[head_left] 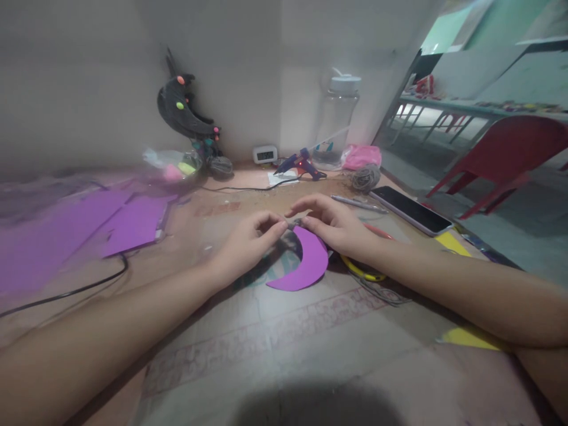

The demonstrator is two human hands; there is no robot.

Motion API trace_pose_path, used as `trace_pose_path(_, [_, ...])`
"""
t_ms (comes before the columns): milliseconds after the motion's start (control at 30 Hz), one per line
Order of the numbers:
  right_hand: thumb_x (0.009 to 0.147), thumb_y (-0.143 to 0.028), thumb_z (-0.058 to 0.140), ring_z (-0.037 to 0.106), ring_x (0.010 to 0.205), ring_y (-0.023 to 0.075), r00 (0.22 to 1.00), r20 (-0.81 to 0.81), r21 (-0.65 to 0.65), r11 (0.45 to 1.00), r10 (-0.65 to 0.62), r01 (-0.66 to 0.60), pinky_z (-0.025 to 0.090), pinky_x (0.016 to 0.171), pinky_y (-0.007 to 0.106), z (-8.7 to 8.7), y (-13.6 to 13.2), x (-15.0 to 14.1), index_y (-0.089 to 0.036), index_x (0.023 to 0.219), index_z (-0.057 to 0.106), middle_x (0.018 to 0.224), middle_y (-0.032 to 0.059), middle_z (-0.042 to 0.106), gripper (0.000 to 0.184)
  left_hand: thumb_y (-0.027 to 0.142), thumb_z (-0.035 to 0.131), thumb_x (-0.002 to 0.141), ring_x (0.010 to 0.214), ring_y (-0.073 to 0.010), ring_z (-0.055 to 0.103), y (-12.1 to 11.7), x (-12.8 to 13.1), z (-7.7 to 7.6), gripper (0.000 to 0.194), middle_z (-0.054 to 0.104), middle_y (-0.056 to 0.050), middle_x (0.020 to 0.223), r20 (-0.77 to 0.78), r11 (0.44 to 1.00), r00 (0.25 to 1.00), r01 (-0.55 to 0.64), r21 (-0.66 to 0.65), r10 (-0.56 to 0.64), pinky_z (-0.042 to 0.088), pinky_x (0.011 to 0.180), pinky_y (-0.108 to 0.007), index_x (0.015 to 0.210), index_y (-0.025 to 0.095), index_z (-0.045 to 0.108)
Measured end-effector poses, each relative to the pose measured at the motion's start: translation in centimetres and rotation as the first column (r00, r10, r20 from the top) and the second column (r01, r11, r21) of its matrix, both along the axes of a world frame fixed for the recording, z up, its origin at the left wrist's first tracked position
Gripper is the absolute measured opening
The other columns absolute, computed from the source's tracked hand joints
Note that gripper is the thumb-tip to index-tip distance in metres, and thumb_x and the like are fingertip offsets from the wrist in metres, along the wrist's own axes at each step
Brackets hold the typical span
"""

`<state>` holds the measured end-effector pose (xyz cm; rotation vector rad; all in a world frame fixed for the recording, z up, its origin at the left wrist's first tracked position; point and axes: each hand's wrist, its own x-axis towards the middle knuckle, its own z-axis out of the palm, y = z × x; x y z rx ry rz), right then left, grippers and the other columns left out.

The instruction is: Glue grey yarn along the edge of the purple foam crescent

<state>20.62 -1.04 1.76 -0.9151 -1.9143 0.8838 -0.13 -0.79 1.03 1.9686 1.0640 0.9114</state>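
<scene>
Our forearms stretch over the table toward a purple crescent between our hands. Our left hand pinches grey yarn at its upper tip; our right hand has its thumb there, though we cannot tell its grip.

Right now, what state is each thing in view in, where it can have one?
Left hand: fingers curled, grip unclear
Right hand: fingers bent, grip unclear
Purple crescent cutout: upper tip between both hands
Glue gun: red light lit
Smartphone: lying flat, screen dark
Clear bottle: upright, lid on
Digital clock: display showing, digits unreadable
Gray yarn ball: wound
</scene>
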Motion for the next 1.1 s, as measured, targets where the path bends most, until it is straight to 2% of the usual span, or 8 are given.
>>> trace_pose_path(33, [0.088, -0.018, 0.055, 0.062, 0.079, 0.0122, 1.0, -0.025, -0.016, 1.0, 0.017, -0.018, 0.049, 0.067, 0.025, -0.1, 0.1, 0.0, -0.02, 0.105, 0.057, 0.099, 0.0037, 0.066, 0.017, 0.038, 0.053, 0.092, 0.077, -0.0154, 0.06, 0.0, 0.0, 0.0, 0.023, 0.069, -0.002, 0.085, 0.003, 1.0, 1.0, -0.006, 0.002, 0.006, 0.044, 0.071, -0.027, 0.088, 0.018, 0.064])
trace_pose_path(100, [0.086, -0.019, 0.058, 0.063, 0.086, 0.0144, 0.998, -0.049, -0.05, 0.998, 0.035, -0.038, 0.051, 0.073, 0.028, -0.3, 0.4, 0.0, -0.02, 0.102, 0.058, 0.098, 0.0042, 0.067, 0.016, 0.038, 0.054, 0.091, 0.076, -0.0149, 0.06, 0.0, 0.0, -0.1, 0.023, 0.069, -0.002, 0.085, 0.014, 1.0, 1.0, -0.01, 0.003, 0.01, 0.044, 0.071, -0.027, 0.086, 0.018, 0.064])
trace_pose_path(267, [0.085, -0.029, 0.061, 0.059, 0.073, 0.0134, 0.999, 0.035, -0.084, 0.996, -0.011, 0.014, 0.047, 0.063, 0.027, -0.6, 1.0, 0.2, -0.019, 0.1, 0.063, 0.088, 0.0027, 0.066, 0.018, 0.038, 0.054, 0.091, 0.076, -0.0146, 0.06, 0.0, 0.0, 0.0, 0.024, 0.069, -0.002, 0.086, 0.027, 1.0, 1.0, 0.008, -0.006, -0.008, 0.045, 0.07, -0.027, 0.087, 0.017, 0.064])
trace_pose_path(400, [0.084, -0.033, 0.062, 0.059, 0.073, 0.0141, 0.994, 0.098, -0.072, 0.996, -0.04, 0.048, 0.047, 0.066, 0.028, -0.3, 0.9, 0.2, -0.017, 0.088, 0.065, 0.084, 0.0033, 0.067, 0.017, 0.039, 0.054, 0.091, 0.076, -0.0147, 0.06, -0.2, 0.0, 0.1, 0.025, 0.068, -0.003, 0.084, 0.016, 0.999, 1.0, 0.025, -0.023, -0.024, 0.045, 0.07, -0.027, 0.087, 0.017, 0.064])
trace_pose_path(533, [0.082, -0.035, 0.063, 0.055, 0.068, 0.0128, 0.987, 0.141, -0.068, 0.994, -0.072, 0.082, 0.043, 0.061, 0.026, 0.0, 0.8, 0.1, -0.016, 0.082, 0.063, 0.075, 0.0013, 0.064, 0.019, 0.04, 0.053, 0.092, 0.073, -0.0147, 0.059, -0.2, 0.1, 0.0, 0.026, 0.067, -0.003, 0.081, 0.013, 0.996, 0.996, 0.083, -0.042, -0.083, 0.046, 0.068, -0.027, 0.087, 0.016, 0.063])
trace_pose_path(867, [0.086, -0.034, 0.059, 0.054, 0.07, 0.0126, 0.966, 0.242, -0.017, 0.995, -0.095, 0.103, 0.041, 0.063, 0.025, 0.4, 0.5, 0.0, -0.015, 0.084, 0.064, 0.077, 0.0014, 0.063, 0.02, 0.041, 0.055, 0.092, 0.064, -0.0113, 0.057, -0.2, 0.2, -0.3, 0.027, 0.068, -0.002, 0.079, 0.052, 0.988, 0.991, 0.13, -0.077, -0.126, 0.042, 0.058, -0.023, 0.087, 0.016, 0.064])
trace_pose_path(1100, [0.087, -0.034, 0.057, 0.054, 0.07, 0.0125, 0.955, 0.29, 0.007, 0.998, -0.067, 0.068, 0.039, 0.063, 0.025, 0.2, 0.8, 0.1, -0.015, 0.084, 0.066, 0.078, 0.0014, 0.065, 0.021, 0.041, 0.055, 0.092, 0.07, -0.0127, 0.06, -0.1, 0.1, -0.5, 0.026, 0.069, -0.002, 0.081, 0.069, 0.988, 0.988, 0.144, -0.061, -0.14, 0.044, 0.063, -0.024, 0.089, 0.017, 0.065])
